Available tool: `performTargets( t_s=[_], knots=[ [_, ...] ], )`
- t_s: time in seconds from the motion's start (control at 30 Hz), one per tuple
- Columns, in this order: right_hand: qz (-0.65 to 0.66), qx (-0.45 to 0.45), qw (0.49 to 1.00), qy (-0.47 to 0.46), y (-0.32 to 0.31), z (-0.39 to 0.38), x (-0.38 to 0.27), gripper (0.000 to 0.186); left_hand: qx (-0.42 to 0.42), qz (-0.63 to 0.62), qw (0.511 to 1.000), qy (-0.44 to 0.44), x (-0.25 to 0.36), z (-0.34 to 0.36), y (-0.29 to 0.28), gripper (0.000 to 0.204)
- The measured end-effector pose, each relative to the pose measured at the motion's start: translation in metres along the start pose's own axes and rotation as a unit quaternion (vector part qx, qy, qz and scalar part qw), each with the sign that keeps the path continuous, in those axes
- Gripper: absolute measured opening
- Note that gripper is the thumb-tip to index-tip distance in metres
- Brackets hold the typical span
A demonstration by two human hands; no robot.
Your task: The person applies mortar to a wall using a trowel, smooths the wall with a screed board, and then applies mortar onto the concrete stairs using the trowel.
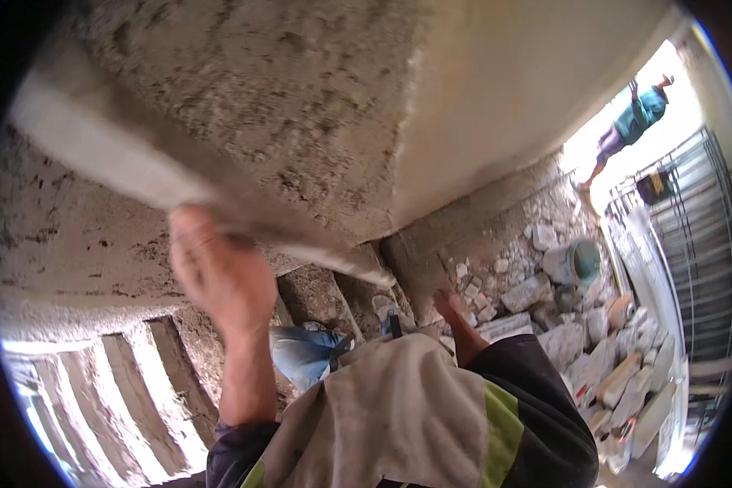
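Wall [317, 106]: rough plaster is seen above and below the board [106, 154].
Board: laid across the wall, long axis slanted from upper left to lower right.
Left hand [226, 276]: nearer; the board is grasped, fingers blurred.
Right hand [450, 306]: held beyond the board's lower end; its grip cannot be told.

Left hand [224, 276] high — right hand [450, 304] low
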State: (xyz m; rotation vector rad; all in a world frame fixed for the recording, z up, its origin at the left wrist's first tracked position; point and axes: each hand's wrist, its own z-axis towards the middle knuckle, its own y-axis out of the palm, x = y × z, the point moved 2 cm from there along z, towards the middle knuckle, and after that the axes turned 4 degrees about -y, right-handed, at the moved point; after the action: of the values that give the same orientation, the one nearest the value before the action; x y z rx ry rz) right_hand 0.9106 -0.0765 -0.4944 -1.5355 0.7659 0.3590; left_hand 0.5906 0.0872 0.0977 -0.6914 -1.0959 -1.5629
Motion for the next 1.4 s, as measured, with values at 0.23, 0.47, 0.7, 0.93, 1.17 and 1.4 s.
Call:
performTargets(
  t_s=[0.23, 0.47, 0.7, 0.93, 1.17, 1.4],
  knots=[
    [0.004, 0.039, 0.963, 0.267, 0.003, -0.187, 0.132, 0.019, -0.191, 0.112, 0.972, -0.075, -0.153, -0.026, 0.122, 0.027],
    [0.062, 0.098, 0.946, 0.303, -0.041, -0.046, 0.123, 0.016, -0.216, 0.27, 0.938, -0.018, -0.29, -0.051, 0.197, 0.034],
    [0.086, 0.137, 0.962, 0.219, -0.134, 0.184, 0.061, 0.017, -0.34, 0.325, 0.881, -0.058, -0.471, -0.062, 0.243, 0.061],
    [0.082, 0.133, 0.97, 0.188, -0.122, 0.225, 0.058, 0.017, -0.353, 0.46, 0.805, -0.125, -0.625, -0.077, 0.232, 0.064],
    [0.064, 0.093, 0.978, 0.174, -0.114, 0.229, 0.025, 0.019, -0.406, 0.46, 0.765, -0.195, -0.563, -0.059, 0.181, 0.062],
    [0.037, 0.016, 0.996, 0.082, -0.102, 0.243, -0.053, 0.02, -0.295, 0.565, 0.718, -0.279, -0.425, -0.073, -0.024, 0.061]
  ],
)
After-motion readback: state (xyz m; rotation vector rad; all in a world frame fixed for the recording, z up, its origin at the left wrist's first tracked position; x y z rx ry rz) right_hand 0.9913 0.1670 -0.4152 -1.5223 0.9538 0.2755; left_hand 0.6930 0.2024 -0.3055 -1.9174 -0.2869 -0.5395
